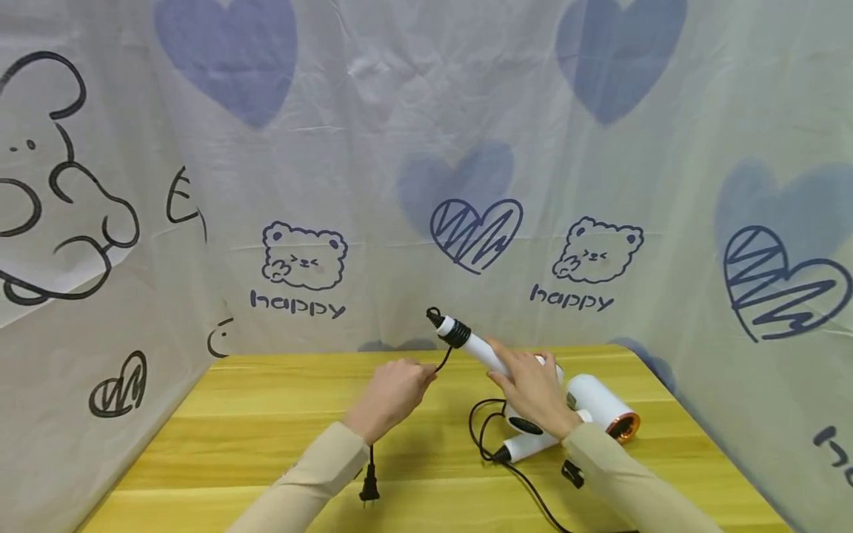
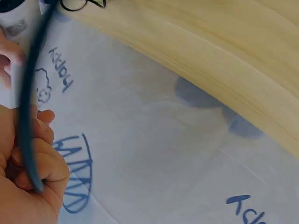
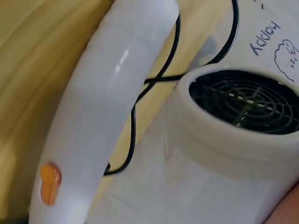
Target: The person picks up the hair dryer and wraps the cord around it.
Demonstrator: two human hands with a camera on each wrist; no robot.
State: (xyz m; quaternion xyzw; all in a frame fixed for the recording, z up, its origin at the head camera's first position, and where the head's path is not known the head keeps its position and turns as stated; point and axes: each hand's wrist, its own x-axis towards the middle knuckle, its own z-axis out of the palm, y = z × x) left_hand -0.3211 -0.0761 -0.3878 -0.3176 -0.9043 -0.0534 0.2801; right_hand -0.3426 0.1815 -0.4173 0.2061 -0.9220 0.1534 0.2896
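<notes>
In the head view my left hand (image 1: 393, 396) pinches a black power cord (image 1: 444, 360), and a two-pin plug (image 1: 369, 485) dangles beneath it. The left wrist view has these fingers (image 2: 42, 163) curled, a blurred cord passing in front. My right hand (image 1: 533, 389) grips a white hair dryer (image 1: 486, 354) whose handle points up and to the left. Several turns of cord wrap (image 1: 455, 333) around the handle's end. The right wrist view shows a round black intake grille (image 3: 247, 100) close up; most of the right hand is out of that frame.
A second white hair dryer (image 1: 596, 400) with a copper-coloured end lies on the wooden table (image 1: 266, 414), partly behind my right hand. Its cord (image 1: 533, 488) loops toward the front edge. A black plug (image 1: 571, 474) lies near my right sleeve. Printed cloth (image 1: 400, 111) hangs around the table.
</notes>
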